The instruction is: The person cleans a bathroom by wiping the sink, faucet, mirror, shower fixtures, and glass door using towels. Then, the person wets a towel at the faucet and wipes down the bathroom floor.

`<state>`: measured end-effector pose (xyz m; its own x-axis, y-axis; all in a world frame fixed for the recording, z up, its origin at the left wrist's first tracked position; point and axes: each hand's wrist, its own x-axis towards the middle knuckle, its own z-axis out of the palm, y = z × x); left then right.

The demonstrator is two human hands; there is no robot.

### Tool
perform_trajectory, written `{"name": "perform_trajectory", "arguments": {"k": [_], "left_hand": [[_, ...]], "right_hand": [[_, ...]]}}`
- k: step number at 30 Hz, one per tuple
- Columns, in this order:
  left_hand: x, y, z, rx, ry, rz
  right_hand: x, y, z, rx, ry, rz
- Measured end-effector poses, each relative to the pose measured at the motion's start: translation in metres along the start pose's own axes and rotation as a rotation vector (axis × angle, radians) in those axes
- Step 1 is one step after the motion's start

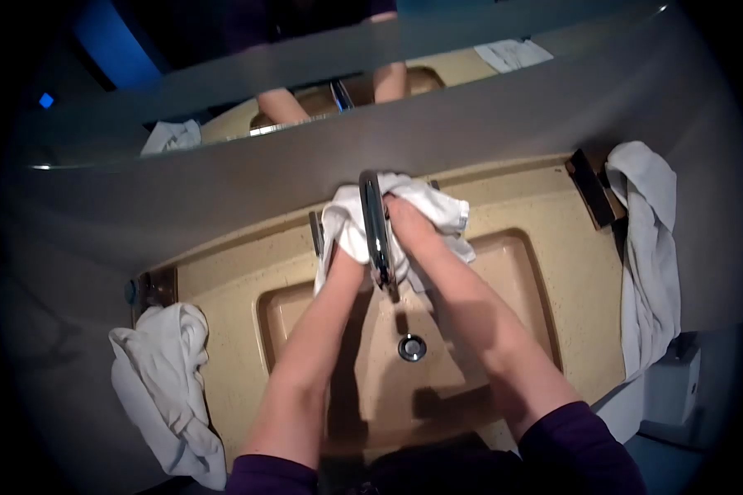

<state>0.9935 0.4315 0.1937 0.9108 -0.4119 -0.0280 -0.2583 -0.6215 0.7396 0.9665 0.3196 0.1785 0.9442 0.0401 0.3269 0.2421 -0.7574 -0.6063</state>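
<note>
A white cloth (pixel 446 208) is bunched around the base of the chrome faucet (pixel 375 227), behind the tan sink (pixel 504 280). To the right of the faucet, my right hand (pixel 403 219) presses on the cloth; its fingertips are hidden by the folds and the faucet. The cloth covers my left hand on the faucet's left side, so that only the wrist shows. The spout points toward me, above the round drain (pixel 412 347).
White towels hang at the counter's left (pixel 161 359) and right (pixel 648 247) ends. A dark box (pixel 594 190) stands at the back right, and a brownish object (pixel 158 287) at the back left. A mirror (pixel 223 103) spans the wall.
</note>
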Motion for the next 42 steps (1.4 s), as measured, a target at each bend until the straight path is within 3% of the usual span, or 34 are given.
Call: {"name": "perform_trajectory", "arguments": {"k": [1, 2, 3, 5, 6, 7, 9, 10, 11, 13, 14, 15, 16, 17, 18, 19, 20, 21, 23, 25, 27, 28, 29, 31, 33, 34, 35, 37, 41, 42], "left_hand": [[-0.004, 0.008, -0.003, -0.174, -0.095, -0.107], [-0.007, -0.033, 0.019, 0.255, 0.123, 0.238], [-0.015, -0.014, 0.009, 0.812, 0.013, 0.142], [-0.031, 0.052, -0.018, 0.801, -0.175, -0.047], [-0.017, 0.026, -0.002, 0.471, -0.09, -0.099], [-0.008, -0.012, 0.017, 0.469, -0.097, -0.085], [0.009, -0.083, 0.037, 0.107, 0.217, 0.32], [0.023, -0.093, 0.027, -0.167, 0.022, 0.017], [-0.02, 0.026, -0.023, 0.515, -0.125, -0.074], [-0.016, -0.065, 0.032, -0.276, 0.206, 0.139], [-0.012, -0.073, 0.028, -0.212, 0.052, 0.096], [-0.003, -0.079, 0.024, -0.147, -0.106, 0.054], [0.01, -0.089, 0.033, 0.054, -0.075, 0.074], [0.008, -0.104, 0.039, 0.042, -0.095, 0.05], [-0.001, -0.117, 0.041, 0.216, -0.097, 0.165], [-0.009, -0.106, 0.036, 0.396, -0.093, 0.301], [-0.019, -0.091, 0.029, 0.378, -0.118, 0.301], [-0.036, -0.055, 0.022, 0.253, 0.052, 0.317], [-0.023, -0.059, 0.039, 0.393, 0.024, 0.02], [-0.047, -0.053, 0.04, 0.619, 0.204, 0.112], [-0.055, -0.047, 0.047, 0.479, 0.178, -0.186], [-0.071, 0.028, 0.023, 0.648, 0.047, 0.086], [-0.063, -0.006, 0.046, 0.415, 0.121, 0.064], [-0.057, 0.032, 0.048, 0.307, 0.295, 0.361], [-0.034, 0.048, 0.057, 0.171, 0.494, 0.467], [-0.027, 0.058, 0.057, 0.454, 0.469, 0.552], [-0.004, 0.047, 0.07, 0.24, 0.481, 0.673], [0.011, 0.058, 0.068, 0.268, 0.39, 0.633], [0.012, 0.064, 0.06, 0.406, 0.026, 0.385], [0.012, 0.057, 0.067, 0.499, 0.05, 0.219]], "right_hand": [[0.002, 0.001, -0.002, -0.047, -0.032, -0.003], [0.003, 0.0, -0.003, 0.001, -0.088, 0.043], [0.001, -0.001, -0.004, -0.003, -0.095, 0.049], [0.005, -0.004, -0.012, -0.577, -0.241, -0.096], [0.003, -0.006, -0.015, -0.664, -0.239, -0.106], [-0.001, -0.003, -0.013, -0.672, -0.234, -0.093], [-0.006, 0.009, -0.004, -0.855, -0.177, -0.202], [-0.01, 0.01, -0.004, -0.787, -0.183, -0.196], [-0.015, 0.01, -0.002, -0.788, -0.169, -0.191], [-0.019, 0.013, 0.001, -0.369, -0.069, -0.128], [-0.018, 0.022, 0.006, -0.327, -0.211, -0.115], [-0.015, 0.025, 0.012, -0.325, -0.212, -0.1], [-0.009, 0.026, 0.019, -0.226, -0.226, -0.008], [-0.012, 0.025, 0.026, -0.118, -0.26, 0.09], [-0.009, 0.019, 0.02, -0.186, -0.377, 0.096], [-0.009, 0.005, 0.008, -0.486, -0.475, 0.037], [-0.014, 0.005, 0.017, -0.579, -0.39, 0.022], [-0.017, 0.007, 0.024, -0.679, -0.294, 0.001], [-0.029, -0.016, 0.011, -1.008, -0.187, -0.024], [-0.058, -0.016, -0.002, -0.806, -0.347, -0.148], [-0.089, -0.006, -0.016, -0.548, -0.177, 0.075], [-0.092, 0.011, -0.026, -0.467, -0.081, 0.178], [-0.1, 0.024, -0.032, -0.377, 0.005, 0.287], [-0.089, 0.02, -0.078, -0.404, -0.11, 0.467], [-0.069, 0.038, -0.092, -0.54, 0.312, 0.091], [-0.045, 0.061, -0.085, -0.355, 0.329, -0.063], [-0.031, 0.065, -0.073, -0.454, 0.3, -0.061], [-0.006, 0.077, -0.067, -0.54, -0.169, 0.094], [-0.009, 0.093, -0.081, -0.559, -0.087, -0.002], [-0.011, 0.103, -0.087, -0.51, -0.017, 0.018]]}}
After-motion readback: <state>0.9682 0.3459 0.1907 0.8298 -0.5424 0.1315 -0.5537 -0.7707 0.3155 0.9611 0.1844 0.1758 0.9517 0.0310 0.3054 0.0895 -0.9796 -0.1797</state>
